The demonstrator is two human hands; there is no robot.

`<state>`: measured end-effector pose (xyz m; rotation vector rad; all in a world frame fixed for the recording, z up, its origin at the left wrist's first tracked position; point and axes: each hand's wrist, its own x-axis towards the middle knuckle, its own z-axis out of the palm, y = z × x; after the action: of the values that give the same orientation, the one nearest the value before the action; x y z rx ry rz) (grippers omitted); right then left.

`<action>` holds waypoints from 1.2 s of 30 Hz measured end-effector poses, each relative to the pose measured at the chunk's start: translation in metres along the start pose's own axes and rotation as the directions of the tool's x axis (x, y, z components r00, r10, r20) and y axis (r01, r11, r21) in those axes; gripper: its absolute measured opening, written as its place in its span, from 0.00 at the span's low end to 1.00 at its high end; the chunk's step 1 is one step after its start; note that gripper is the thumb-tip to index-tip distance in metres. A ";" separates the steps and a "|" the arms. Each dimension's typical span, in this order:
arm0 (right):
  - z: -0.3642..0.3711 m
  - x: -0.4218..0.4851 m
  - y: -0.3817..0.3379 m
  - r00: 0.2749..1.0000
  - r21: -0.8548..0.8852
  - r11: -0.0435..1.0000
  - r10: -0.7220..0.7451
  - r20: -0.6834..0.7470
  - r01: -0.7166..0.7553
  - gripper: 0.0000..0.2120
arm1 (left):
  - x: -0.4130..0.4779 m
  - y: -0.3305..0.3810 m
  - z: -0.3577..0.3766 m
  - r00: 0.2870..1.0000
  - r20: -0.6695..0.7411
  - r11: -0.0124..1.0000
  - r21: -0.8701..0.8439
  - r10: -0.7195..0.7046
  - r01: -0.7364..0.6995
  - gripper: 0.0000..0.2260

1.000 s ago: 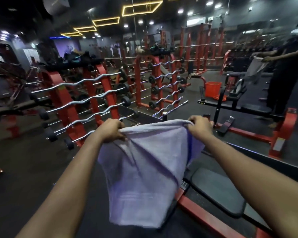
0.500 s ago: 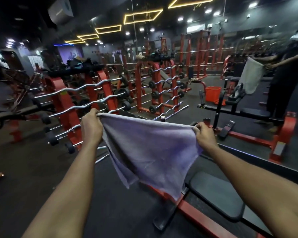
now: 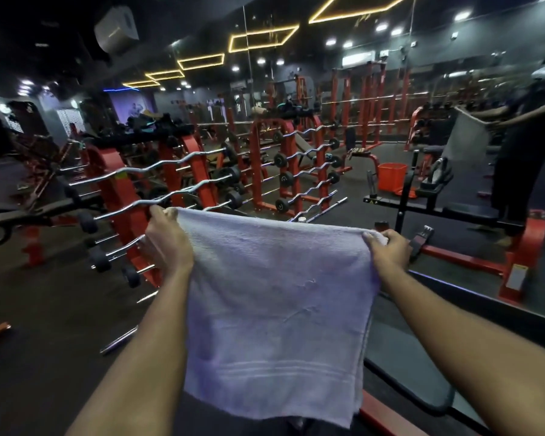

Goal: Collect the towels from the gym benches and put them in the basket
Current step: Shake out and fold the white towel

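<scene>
The towel [image 3: 274,309] hangs spread in the air between both hands. The left hand [image 3: 167,243] grips its upper left corner, and the right hand [image 3: 387,250] pinches the upper right one. Its lower edge hangs in front of a black padded bench [image 3: 403,372]. Beyond the left hand stands a red rack [image 3: 123,196] of curled barbells. Farther off sits an orange basket [image 3: 391,176], perhaps a mirror reflection.

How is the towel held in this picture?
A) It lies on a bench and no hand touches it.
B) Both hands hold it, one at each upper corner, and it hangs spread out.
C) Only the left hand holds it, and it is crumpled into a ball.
B: the left hand and the right hand each grip an upper corner of the towel, which hangs spread between them.
</scene>
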<state>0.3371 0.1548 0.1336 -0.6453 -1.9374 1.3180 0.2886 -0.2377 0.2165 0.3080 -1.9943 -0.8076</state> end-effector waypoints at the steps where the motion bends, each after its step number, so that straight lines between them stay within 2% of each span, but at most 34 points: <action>1: 0.001 -0.003 -0.004 0.999 -0.094 0.996 0.009 -0.047 -0.013 0.15 | -0.003 0.001 -0.001 1.000 0.005 0.999 0.045 -0.029 0.028 0.09; 3: 0.005 -0.007 -0.018 0.995 -0.249 0.964 0.083 -0.060 -0.095 0.16 | -0.006 0.002 -0.001 0.984 0.065 0.979 0.128 -0.166 0.156 0.11; 5: 0.011 -0.008 -0.036 0.980 -0.364 0.911 0.198 -0.023 -0.193 0.16 | -0.009 0.004 0.002 0.925 0.161 0.924 0.234 -0.345 0.304 0.12; 7: 0.021 -0.011 -0.051 0.961 -0.426 0.883 0.259 0.096 -0.195 0.18 | -0.015 0.011 0.006 0.866 0.261 0.889 0.299 -0.427 0.348 0.13; 8: 0.027 -0.015 -0.060 0.950 -0.436 0.886 0.258 0.176 -0.160 0.18 | -0.019 0.016 0.009 0.851 0.323 0.898 0.294 -0.415 0.327 0.13; 11: 0.047 -0.031 -0.082 0.896 -0.346 0.937 0.191 0.401 -0.045 0.16 | -0.032 0.042 0.019 0.802 0.553 0.973 0.177 -0.224 0.150 0.16; 13: 0.062 -0.043 -0.089 0.846 -0.235 0.971 0.092 0.524 0.040 0.15 | -0.040 0.064 0.025 0.720 0.692 0.998 0.062 -0.049 0.008 0.16; 15: 0.070 -0.055 -0.094 0.789 -0.132 0.976 -0.055 0.612 0.171 0.14 | -0.050 0.081 0.028 0.668 0.739 0.995 -0.041 0.089 -0.087 0.17; 18: 0.072 -0.064 -0.098 0.678 0.078 0.981 -0.179 0.713 0.176 0.07 | -0.059 0.092 0.029 0.637 0.742 0.978 -0.172 0.209 -0.121 0.18; 20: 0.068 -0.065 -0.101 0.600 0.134 0.975 -0.216 0.771 0.179 0.07 | -0.061 0.094 0.025 0.578 0.775 0.962 -0.260 0.258 -0.080 0.17; 22: 0.062 -0.063 -0.101 0.545 0.161 0.970 -0.236 0.805 0.184 0.05 | -0.060 0.093 0.022 0.487 0.835 0.936 -0.339 0.254 0.094 0.17; 25: 0.058 -0.057 -0.096 0.565 0.158 0.961 -0.262 0.782 0.227 0.09 | -0.052 0.088 0.020 0.282 0.917 0.883 -0.364 0.283 0.297 0.15; 26: 0.060 -0.056 -0.094 0.570 0.169 0.955 -0.283 0.771 0.245 0.07 | -0.050 0.088 0.019 0.219 0.925 0.873 -0.370 0.311 0.319 0.14; 27: 0.061 -0.054 -0.093 0.560 0.192 0.948 -0.305 0.770 0.252 0.05 | -0.050 0.088 0.019 0.194 0.922 0.871 -0.380 0.334 0.310 0.12; 28: 0.060 -0.055 -0.095 0.540 0.219 0.942 -0.326 0.776 0.253 0.04 | -0.051 0.088 0.019 0.213 0.911 0.871 -0.403 0.354 0.280 0.11; 29: 0.060 -0.055 -0.097 0.521 0.231 0.938 -0.336 0.784 0.257 0.03 | -0.054 0.088 0.021 0.287 0.883 0.871 -0.438 0.371 0.221 0.10; 31: 0.056 -0.052 -0.103 0.507 0.238 0.933 -0.347 0.789 0.268 0.05 | -0.058 0.083 0.023 0.546 0.740 0.876 -0.482 0.393 0.023 0.07; 32: 0.053 -0.049 -0.105 0.507 0.241 0.933 -0.349 0.788 0.267 0.07 | -0.057 0.078 0.024 0.627 0.675 0.874 -0.486 0.389 -0.019 0.07; 33: 0.049 -0.046 -0.107 0.506 0.245 0.935 -0.347 0.790 0.258 0.08 | -0.055 0.071 0.027 0.630 0.665 0.865 -0.500 0.401 -0.022 0.12; 34: 0.045 -0.043 -0.109 0.501 0.254 0.936 -0.345 0.794 0.242 0.08 | -0.052 0.062 0.031 0.559 0.712 0.864 -0.504 0.424 -0.013 0.18; 36: 0.037 -0.040 -0.112 0.513 0.285 0.941 -0.338 0.789 0.182 0.09 | -0.047 0.047 0.040 0.315 0.828 0.881 -0.467 0.464 -0.069 0.32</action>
<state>0.3316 0.0641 0.2184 0.5020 -2.4578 1.7300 0.2852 -0.1617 0.2011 -0.9598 -2.7400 -1.2497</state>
